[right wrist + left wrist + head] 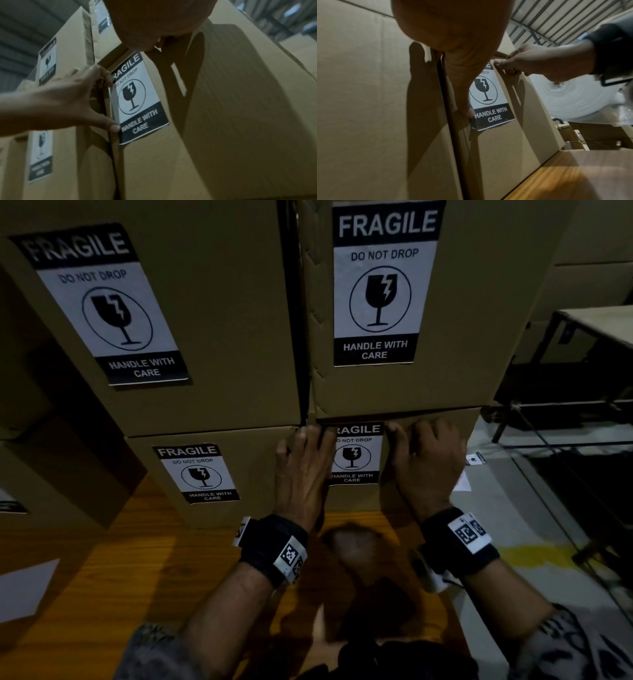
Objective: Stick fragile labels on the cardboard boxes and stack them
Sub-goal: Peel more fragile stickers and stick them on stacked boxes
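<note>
A fragile label (pixel 356 457) (pixel 488 94) (pixel 135 97) is on the front of the lower right cardboard box (pixel 356 497), near its left edge. My left hand (pixel 301 463) (pixel 68 102) spans the label's left edge. Its forefinger is at the top corner and its thumb (pixel 467 109) at the bottom corner, where the edge stands slightly off the cardboard. My right hand (pixel 424 463) (pixel 539 65) lies on the box to the right of the label. Its thumb (pixel 147 43) presses the label's top right corner.
Labelled boxes surround it: one on top (pixel 462 302), one at the upper left (pixel 222 320), one at the lower left (pixel 260 474). The stack stands on a wooden surface (pixel 137 577). A black-framed table (pixel 565 371) is at the right and a bubble wrap roll (pixel 573 94) lies beyond.
</note>
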A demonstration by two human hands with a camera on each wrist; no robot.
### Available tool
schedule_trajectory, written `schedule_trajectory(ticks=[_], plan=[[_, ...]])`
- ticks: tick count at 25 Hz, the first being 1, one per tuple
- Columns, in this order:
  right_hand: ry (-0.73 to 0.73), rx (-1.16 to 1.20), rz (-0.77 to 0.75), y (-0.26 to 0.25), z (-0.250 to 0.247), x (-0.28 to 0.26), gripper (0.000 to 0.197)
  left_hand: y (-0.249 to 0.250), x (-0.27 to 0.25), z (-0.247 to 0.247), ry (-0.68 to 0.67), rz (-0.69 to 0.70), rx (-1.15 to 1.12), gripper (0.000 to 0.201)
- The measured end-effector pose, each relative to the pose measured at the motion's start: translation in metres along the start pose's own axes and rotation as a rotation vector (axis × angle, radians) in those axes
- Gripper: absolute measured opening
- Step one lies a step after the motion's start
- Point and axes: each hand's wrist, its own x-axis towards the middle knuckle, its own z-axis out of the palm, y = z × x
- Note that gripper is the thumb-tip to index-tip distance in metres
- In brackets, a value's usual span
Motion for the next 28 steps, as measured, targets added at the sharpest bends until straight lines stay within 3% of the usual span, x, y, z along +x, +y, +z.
schedule_trajectory(ticks=[5, 8, 10, 12, 14, 16, 21, 24, 28], plan=[[-0.068, -0.082, 0.029, -0.01, -0.003, 0.006, 0.057, 0.0, -0.006, -0.003, 0.031, 0.001, 0.009, 0.093], [-0.095, -0.032, 0.002, -0.007, -0.005, 0.005, 0.05, -0.001, -0.006, -0.009, 0.044, 0.006, -0.021, 0.091], [-0.033, 0.034, 0.033, -0.001, -0.015, -0.004, 0.041, -0.002, -0.008, -0.017, 0.087, 0.008, -0.081, 0.086], [0.123, 0.04, 0.134, 0.0, -0.031, -0.003, 0.039, -0.005, -0.008, -0.027, 0.17, 0.023, -0.107, 0.082], [0.192, 0.046, 0.155, -0.005, -0.04, 0.011, 0.049, -0.007, -0.003, -0.037, 0.275, 0.039, -0.074, 0.073], [0.163, -0.003, 0.076, -0.012, -0.041, 0.029, 0.064, -0.007, 0.007, -0.048, 0.353, 0.048, -0.033, 0.065], [-0.054, -0.096, 0.037, -0.028, -0.027, 0.038, 0.073, -0.016, 0.02, -0.061, 0.257, -0.003, -0.03, 0.083], [-0.053, -0.134, 0.019, -0.026, -0.026, 0.035, 0.071, -0.023, 0.018, -0.06, 0.237, -0.007, -0.033, 0.098], [-0.103, -0.111, -0.027, -0.018, -0.029, 0.035, 0.086, -0.026, 0.018, -0.063, 0.22, 0.013, -0.06, 0.094]])
